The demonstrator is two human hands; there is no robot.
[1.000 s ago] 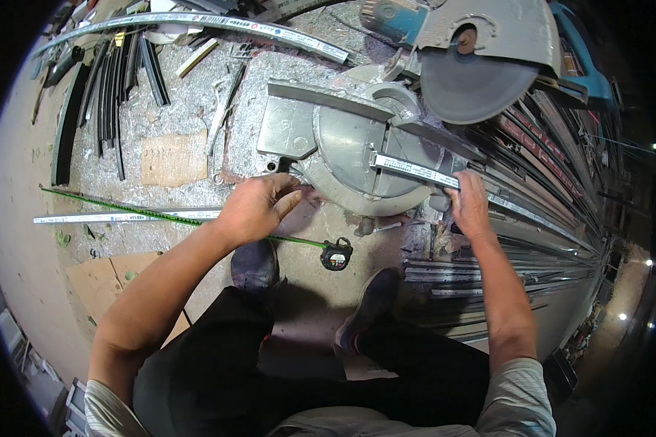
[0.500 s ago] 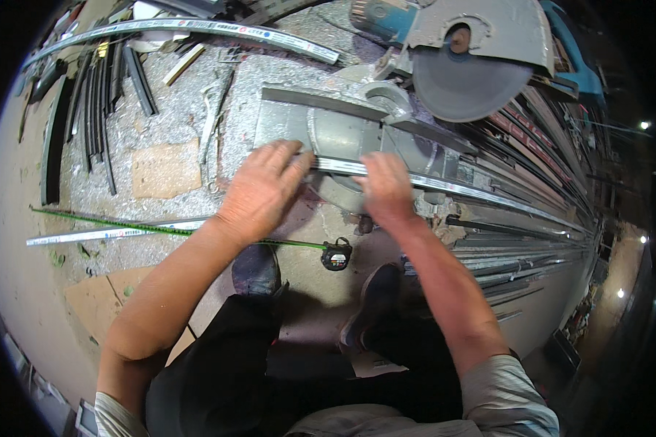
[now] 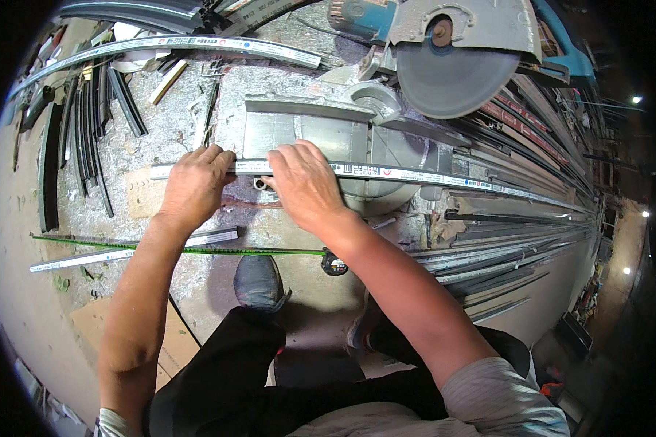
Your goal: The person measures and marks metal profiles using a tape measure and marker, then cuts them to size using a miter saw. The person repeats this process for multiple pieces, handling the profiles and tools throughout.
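A long, thin metal profile strip with a printed film lies across the silver base of a cut-off saw. My left hand has its fingers closed round the strip near its left end, left of the base. Closer to the saw, my right hand grips the same strip, fingers over the top, thumb low at the near side. Right of my hands, the raised saw's grey disc blade hangs above and beyond the strip. The strip's far right end merges into the stacked profiles.
A black tape measure lies near my feet, its green tape drawn out leftward past a shorter profile. Dark offcuts and a curved strip lie at the left and back. Stacked profiles fill the right side.
The strip has slid left, so its end now reaches past the saw base. Both hands have moved left, the right one onto the base's left part. The view has shifted slightly.
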